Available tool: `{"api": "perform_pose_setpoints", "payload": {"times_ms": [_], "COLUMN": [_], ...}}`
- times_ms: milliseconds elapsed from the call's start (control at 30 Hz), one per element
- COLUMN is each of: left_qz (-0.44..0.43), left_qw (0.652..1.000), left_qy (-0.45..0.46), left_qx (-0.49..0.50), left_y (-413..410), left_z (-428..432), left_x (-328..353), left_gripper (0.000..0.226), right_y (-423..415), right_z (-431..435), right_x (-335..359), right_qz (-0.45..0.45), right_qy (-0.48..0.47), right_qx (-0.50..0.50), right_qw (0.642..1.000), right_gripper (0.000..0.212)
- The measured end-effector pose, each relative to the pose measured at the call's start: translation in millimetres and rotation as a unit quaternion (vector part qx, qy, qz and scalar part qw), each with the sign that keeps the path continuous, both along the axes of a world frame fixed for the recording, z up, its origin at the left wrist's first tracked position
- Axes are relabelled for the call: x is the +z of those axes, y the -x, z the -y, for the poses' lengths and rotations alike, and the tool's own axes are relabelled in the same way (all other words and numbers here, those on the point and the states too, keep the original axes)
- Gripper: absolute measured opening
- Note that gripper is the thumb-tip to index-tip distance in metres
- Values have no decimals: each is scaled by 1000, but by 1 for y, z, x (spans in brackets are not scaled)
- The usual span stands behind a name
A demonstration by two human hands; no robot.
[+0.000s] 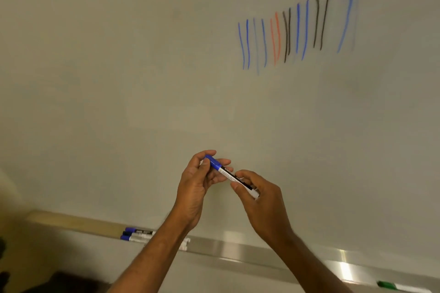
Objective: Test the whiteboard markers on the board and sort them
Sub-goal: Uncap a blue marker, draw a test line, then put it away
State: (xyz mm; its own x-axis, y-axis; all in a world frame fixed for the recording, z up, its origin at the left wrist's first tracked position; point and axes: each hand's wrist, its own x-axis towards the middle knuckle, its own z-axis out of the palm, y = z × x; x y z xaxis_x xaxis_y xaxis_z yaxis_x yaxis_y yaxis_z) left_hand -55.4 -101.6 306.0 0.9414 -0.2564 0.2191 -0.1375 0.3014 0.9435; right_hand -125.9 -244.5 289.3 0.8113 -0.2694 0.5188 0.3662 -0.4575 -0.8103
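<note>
Curled round one blue-capped whiteboard marker (229, 173), both sets: fingers (206, 153) of the left hand (197, 181) gripping the blue cap (214, 162), fingers (247, 175) of the right hand (259, 200) pinching the tail of the white barrel. Held slanted in the air, cap end up and to the left, in front of the lower part of the whiteboard (142, 78). Filling nearly the whole view, that pale board. Along its lower edge, a metal marker tray (238, 248), sloping down to the right. High on the board's right side, a row of upright test strokes (292, 31): blue, faint blue, orange-red, black, blue, black, then one long pale blue. On the tray's left part, a cluster of blue-capped markers (137, 234) lying side by side, just beside the left forearm (152, 252). Near the tray's right end, one green marker (387, 284) lying alone.
</note>
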Motion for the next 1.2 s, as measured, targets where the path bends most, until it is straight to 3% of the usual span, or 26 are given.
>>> {"api": "perform_pose_setpoints", "payload": {"times_ms": [200, 400, 633, 733, 800, 1067, 1200], "left_qz": [-29, -35, 76, 79, 81, 54, 30], "left_qw": [988, 956, 829, 785, 762, 719, 702], "left_qy": [-148, -279, -547, -611, -640, -693, -711], "left_qx": [19, 85, 87, 61, 51, 5, -17], "left_y": [-11, -19, -27, -34, -39, -55, -58], "left_z": [-27, -54, -97, -107, -112, -118, -117], "left_x": [-81, -167, -251, -278, -293, -330, -339], "left_gripper": [30, 39, 65, 96, 104, 65, 62], "right_y": [-21, -37, -66, -78, -86, -105, -111], "right_z": [1, -13, -20, -25, -29, -41, -46], "right_x": [-84, -157, -240, -271, -288, -339, -352], "right_qz": [-108, -145, -176, -206, -224, -295, -320], "right_qy": [73, 135, 236, 265, 284, 324, 334], "right_qx": [-37, -50, -73, -81, -75, -44, -38], "right_qw": [991, 979, 953, 939, 929, 898, 886], "right_gripper": [10, 7, 9, 14, 15, 16, 18]}}
